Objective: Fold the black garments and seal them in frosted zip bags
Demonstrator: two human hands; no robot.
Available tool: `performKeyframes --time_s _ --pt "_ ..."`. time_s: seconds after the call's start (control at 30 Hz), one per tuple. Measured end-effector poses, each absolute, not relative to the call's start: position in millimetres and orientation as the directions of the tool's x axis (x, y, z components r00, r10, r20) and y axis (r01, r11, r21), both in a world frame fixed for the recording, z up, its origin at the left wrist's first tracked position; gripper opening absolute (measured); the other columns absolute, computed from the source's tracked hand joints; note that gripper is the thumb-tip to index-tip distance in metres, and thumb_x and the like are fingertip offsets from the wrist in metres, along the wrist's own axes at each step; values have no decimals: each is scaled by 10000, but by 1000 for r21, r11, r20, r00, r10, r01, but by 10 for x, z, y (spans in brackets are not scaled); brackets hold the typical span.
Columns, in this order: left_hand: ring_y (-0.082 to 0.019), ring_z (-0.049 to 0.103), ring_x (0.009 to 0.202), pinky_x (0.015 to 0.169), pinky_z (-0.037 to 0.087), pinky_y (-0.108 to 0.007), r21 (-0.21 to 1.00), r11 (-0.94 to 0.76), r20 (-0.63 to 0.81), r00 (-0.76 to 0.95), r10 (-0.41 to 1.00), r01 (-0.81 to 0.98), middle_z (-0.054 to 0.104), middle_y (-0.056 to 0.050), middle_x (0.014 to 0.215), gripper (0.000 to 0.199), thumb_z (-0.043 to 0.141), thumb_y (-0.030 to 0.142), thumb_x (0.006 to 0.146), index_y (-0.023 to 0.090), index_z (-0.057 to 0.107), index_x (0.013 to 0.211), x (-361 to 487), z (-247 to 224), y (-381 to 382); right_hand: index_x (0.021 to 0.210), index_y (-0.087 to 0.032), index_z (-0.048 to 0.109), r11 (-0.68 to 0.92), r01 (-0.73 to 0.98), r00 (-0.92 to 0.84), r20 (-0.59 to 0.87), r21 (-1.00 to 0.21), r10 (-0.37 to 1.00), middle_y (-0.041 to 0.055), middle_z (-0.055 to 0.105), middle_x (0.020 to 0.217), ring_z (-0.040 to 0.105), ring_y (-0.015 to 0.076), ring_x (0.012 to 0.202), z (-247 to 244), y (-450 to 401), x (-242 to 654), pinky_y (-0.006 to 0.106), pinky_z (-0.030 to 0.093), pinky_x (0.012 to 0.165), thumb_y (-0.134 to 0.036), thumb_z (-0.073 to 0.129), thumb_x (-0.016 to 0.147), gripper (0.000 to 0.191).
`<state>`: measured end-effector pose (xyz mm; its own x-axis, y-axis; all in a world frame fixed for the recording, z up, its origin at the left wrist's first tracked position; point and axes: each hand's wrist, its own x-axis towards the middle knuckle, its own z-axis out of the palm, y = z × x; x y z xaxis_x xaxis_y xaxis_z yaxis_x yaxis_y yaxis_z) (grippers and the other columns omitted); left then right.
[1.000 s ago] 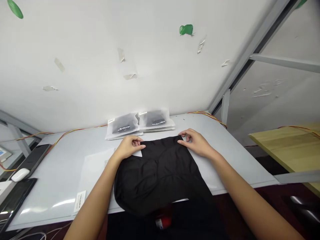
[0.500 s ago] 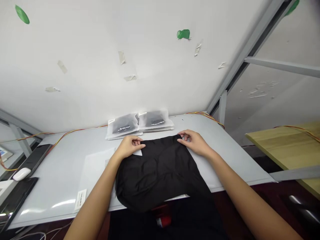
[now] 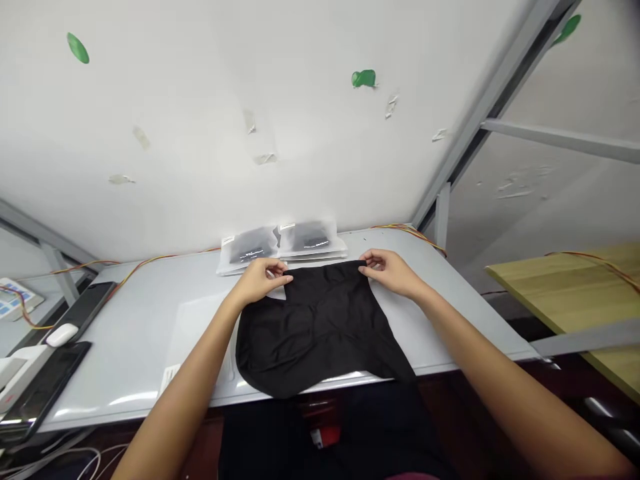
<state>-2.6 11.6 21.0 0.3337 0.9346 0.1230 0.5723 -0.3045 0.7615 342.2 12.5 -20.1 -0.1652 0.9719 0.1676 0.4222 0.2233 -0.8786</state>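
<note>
A thin black cloth garment [image 3: 325,327], its exact kind unclear, lies spread and slightly wrinkled on the grey-white table [image 3: 440,320], with its lower right corner at the front edge. My left hand [image 3: 260,279] pinches its far left corner between thumb and fingers. At the far right corner, my right hand [image 3: 390,272] has the same kind of pinch, so the far edge runs straight between them. A small white piece [image 3: 279,293] shows beside the cloth under my left hand. Left of the garment lies a flat clear plastic bag [image 3: 193,327], partly behind my forearm.
Frosted bags with dark contents lie stacked in a left pile [image 3: 247,250] and a right pile [image 3: 310,240] against the wall. At left are a black phone-like slab [image 3: 50,380], a white mouse-like object [image 3: 62,335] and cables [image 3: 140,267]. A wooden board [image 3: 565,287] stands at right.
Both hands have moved slightly away from me with the garment, towards the wall. Its far edge is straighter, and more of the table's front edge shows below it. The camera view has shifted a little.
</note>
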Motion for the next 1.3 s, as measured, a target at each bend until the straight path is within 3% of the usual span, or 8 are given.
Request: performKeyframes --time_s 0.27,0.4,0.6,0.8,0.97,1.07,1.17,1.3 --pt "-220 732 938 854 604 -370 631 -508 311 409 858 586 792 -38 973 87 682 240 915 231 767 933 -62 360 -711 937 -258 754 375 471 -250 287 -798 925 62 769 1000 699 269 973 -47 -675 3677 423 580 880 -442 645 933 214" --pt "-221 730 974 873 617 -389 439 -648 355 542 762 622 794 -42 1002 237 604 57 883 237 744 950 -63 92 -1024 940 -279 766 525 505 -353 391 -686 850 72 782 1049 709 285 1056 -308 -936 3698 475 590 948 -280 580 958 187" --pt "-239 725 1050 919 624 -419 284 -669 397 550 734 687 788 -67 1097 277 548 65 939 220 742 1062 9 66 -1234 1121 -291 775 599 587 -411 437 -545 800 77 748 1254 662 291 1235 -317 -1147 3684 516 583 1033 -161 532 942 329" --pt "-282 728 1067 896 647 -445 110 -711 503 578 643 694 771 -142 1172 215 665 271 996 156 712 1171 -11 -51 -1781 1429 -290 635 702 605 -571 410 -376 711 85 692 1413 622 292 1344 -342 -1635 3713 478 583 1081 -233 644 980 453" --pt "-266 724 1160 1014 618 -429 -44 -754 639 598 483 656 786 -138 1164 255 610 9 964 103 697 1185 -154 -311 -2056 1439 -296 634 793 540 -586 551 -282 594 57 764 1299 670 248 1294 -595 -1792 3806 414 615 1020 -37 537 983 533" --pt "-229 747 1099 998 620 -380 35 -743 687 524 504 669 800 -108 1087 280 604 -14 961 112 691 1195 -198 -289 -2063 1300 -317 717 742 515 -494 558 -430 667 36 803 1169 732 229 1162 -575 -1787 3825 371 633 949 -78 542 994 426" --pt "-184 766 918 848 635 -305 236 -669 682 370 631 705 797 -51 979 207 620 79 994 188 707 1146 -195 -160 -1963 1131 -296 765 525 531 -287 441 -665 850 62 795 1079 749 250 1038 -444 -1716 3765 385 629 903 -265 567 1026 226" --pt "-183 751 790 730 609 -289 471 -535 579 212 787 701 787 -18 877 124 621 267 1018 236 739 999 -186 44 -1640 1132 -271 742 230 515 -77 222 -826 972 65 752 1015 708 254 944 -290 -1460 3631 390 598 867 -540 588 995 339"
